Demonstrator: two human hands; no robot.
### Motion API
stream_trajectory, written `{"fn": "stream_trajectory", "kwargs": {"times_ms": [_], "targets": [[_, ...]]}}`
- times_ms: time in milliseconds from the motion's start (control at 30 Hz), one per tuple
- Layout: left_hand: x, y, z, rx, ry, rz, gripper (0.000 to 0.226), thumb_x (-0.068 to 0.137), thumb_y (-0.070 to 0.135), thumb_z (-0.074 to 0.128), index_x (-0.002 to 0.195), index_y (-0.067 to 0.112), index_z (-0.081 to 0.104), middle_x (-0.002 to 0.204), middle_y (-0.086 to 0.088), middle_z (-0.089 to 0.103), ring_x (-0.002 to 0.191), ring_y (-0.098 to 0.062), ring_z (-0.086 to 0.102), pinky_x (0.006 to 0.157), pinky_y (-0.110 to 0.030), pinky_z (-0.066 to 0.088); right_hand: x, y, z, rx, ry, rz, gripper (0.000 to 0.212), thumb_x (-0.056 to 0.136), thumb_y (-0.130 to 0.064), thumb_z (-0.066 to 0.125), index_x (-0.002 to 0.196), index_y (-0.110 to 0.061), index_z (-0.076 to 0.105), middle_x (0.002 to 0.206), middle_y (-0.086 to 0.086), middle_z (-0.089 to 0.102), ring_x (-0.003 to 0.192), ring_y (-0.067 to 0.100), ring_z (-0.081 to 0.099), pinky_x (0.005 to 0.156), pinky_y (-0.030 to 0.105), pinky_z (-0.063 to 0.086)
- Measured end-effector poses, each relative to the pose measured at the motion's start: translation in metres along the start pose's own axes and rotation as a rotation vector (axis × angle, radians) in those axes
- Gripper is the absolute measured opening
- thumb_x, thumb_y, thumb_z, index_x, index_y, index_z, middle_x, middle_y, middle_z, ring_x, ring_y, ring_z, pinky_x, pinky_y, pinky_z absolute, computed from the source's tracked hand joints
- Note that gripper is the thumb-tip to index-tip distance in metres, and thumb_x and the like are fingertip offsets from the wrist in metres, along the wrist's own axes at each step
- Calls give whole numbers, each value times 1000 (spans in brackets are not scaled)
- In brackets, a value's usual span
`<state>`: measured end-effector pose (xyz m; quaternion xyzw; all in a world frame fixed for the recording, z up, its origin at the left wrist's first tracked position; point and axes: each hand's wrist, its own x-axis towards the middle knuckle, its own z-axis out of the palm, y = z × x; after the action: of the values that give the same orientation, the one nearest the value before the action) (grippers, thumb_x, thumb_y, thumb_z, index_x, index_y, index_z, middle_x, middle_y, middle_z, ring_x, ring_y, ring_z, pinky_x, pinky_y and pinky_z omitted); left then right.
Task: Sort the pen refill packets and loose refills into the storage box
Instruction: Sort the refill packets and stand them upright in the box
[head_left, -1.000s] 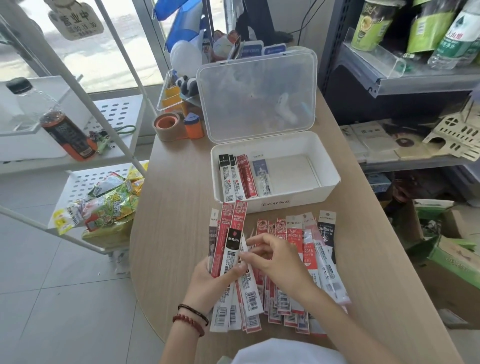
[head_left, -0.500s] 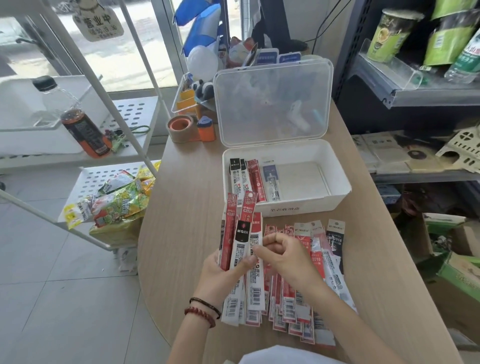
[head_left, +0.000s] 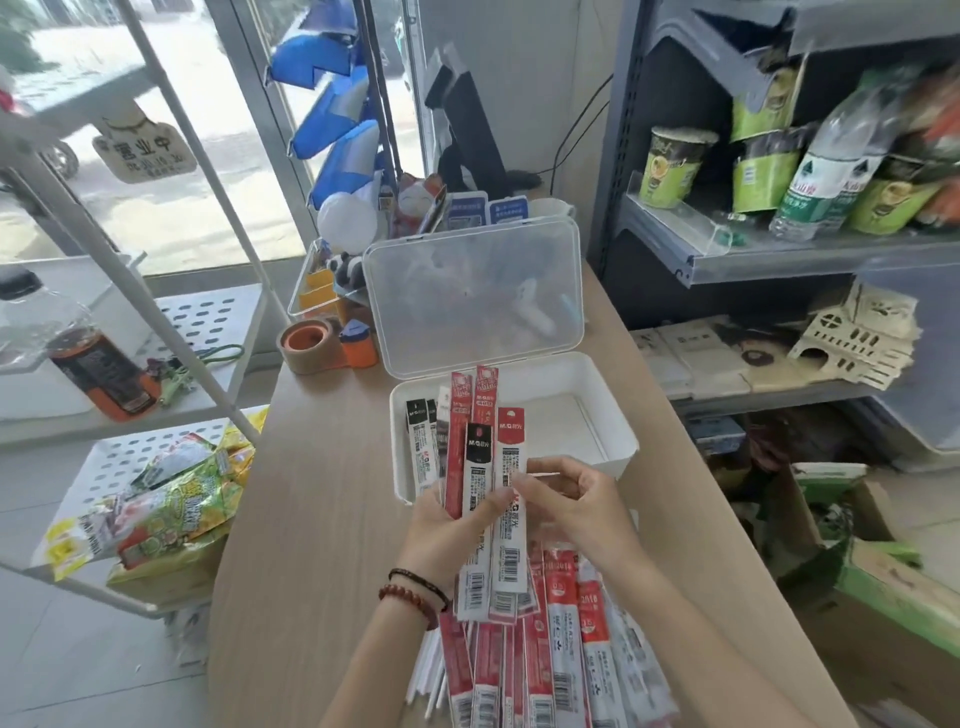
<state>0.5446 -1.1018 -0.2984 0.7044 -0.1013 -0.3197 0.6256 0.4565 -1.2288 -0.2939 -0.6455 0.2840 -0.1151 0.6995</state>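
Observation:
My left hand (head_left: 447, 530) grips a bunch of red, black and white pen refill packets (head_left: 485, 457), held upright in front of the white storage box (head_left: 618, 426). Fingers of my right hand (head_left: 566, 501) pinch the right edge of that bunch. The box stands open with its clear lid (head_left: 472, 293) raised; a few packets (head_left: 422, 441) lie at its left end. More packets (head_left: 561, 639) lie spread on the wooden table (head_left: 322, 519) below my hands, with loose white refills (head_left: 428, 686) at their left.
A tape roll (head_left: 306, 345) and an orange sharpener (head_left: 357, 344) sit left of the lid. A white wire rack (head_left: 171, 332) with a bottle and snack bags stands at left. Grey shelving (head_left: 779, 249) with cups, bottles and cardboard boxes stands at right.
Both hands have lifted the bunch of packets off the table pile and carried it forward toward the box. The camera has tilted up and moved closer.

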Motion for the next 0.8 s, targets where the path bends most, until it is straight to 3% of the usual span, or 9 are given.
{"fn": "stream_trajectory", "kwargs": {"times_ms": [100,167,300,400,467,567,633,733,800], "targets": [[15,9,0,-32,91,-5,19,73,25,77,89,21,67,87,1,75,85,-19,72,80,-40,57,14,-9,2,-3,-10,5,48,63,-39,83,103,-17,67,88,0,77,77,15,75,63,31,60],[21,14,-1,-39,108,-16,21,74,28,77,91,22,67,86,2,75,83,-17,71,78,-39,58,26,-11,5,0,-18,25,45,67,-35,84,103,-14,68,91,2,77,80,16,75,70,36,62],[27,21,-11,-54,119,-47,23,74,33,76,90,24,63,81,7,70,75,-7,66,62,-24,52,49,-11,15,-8,-66,29,31,77,-27,80,102,-13,68,96,3,75,82,11,73,70,26,60],[32,27,-26,-73,94,-64,43,63,31,81,99,13,68,89,-6,75,85,-25,71,80,-44,57,62,-12,24,7,-121,31,25,82,-21,76,103,-12,66,98,5,74,85,14,73,73,30,61],[36,29,-35,-91,105,-64,42,62,27,81,98,11,68,93,-11,75,88,-29,71,84,-48,56,69,-14,31,-2,-139,23,23,82,-21,76,101,-12,66,97,6,75,85,16,74,76,37,61],[40,30,-47,-140,110,-89,48,62,28,80,103,9,65,96,-14,74,89,-32,71,85,-51,54,76,-20,39,21,-137,8,23,82,-18,76,100,-8,66,92,6,75,81,16,74,68,32,61],[40,29,-56,-132,135,-92,39,71,26,77,104,9,64,92,-12,74,84,-29,72,80,-45,57,79,-23,41,55,-133,9,23,83,-17,75,101,-7,64,89,5,76,80,17,74,65,30,61],[37,24,-73,-101,210,-77,21,81,21,71,97,11,63,84,-7,74,69,-18,71,59,-29,56,80,-22,41,2,-108,-3,18,84,-19,74,97,-12,63,84,-2,76,72,8,72,56,21,55],[34,21,-85,-102,255,-70,17,82,21,70,94,12,63,81,-5,72,65,-15,69,55,-26,54,81,-15,43,-61,-53,-14,19,83,-21,75,96,-14,64,86,-4,75,70,5,71,53,18,51]]}}
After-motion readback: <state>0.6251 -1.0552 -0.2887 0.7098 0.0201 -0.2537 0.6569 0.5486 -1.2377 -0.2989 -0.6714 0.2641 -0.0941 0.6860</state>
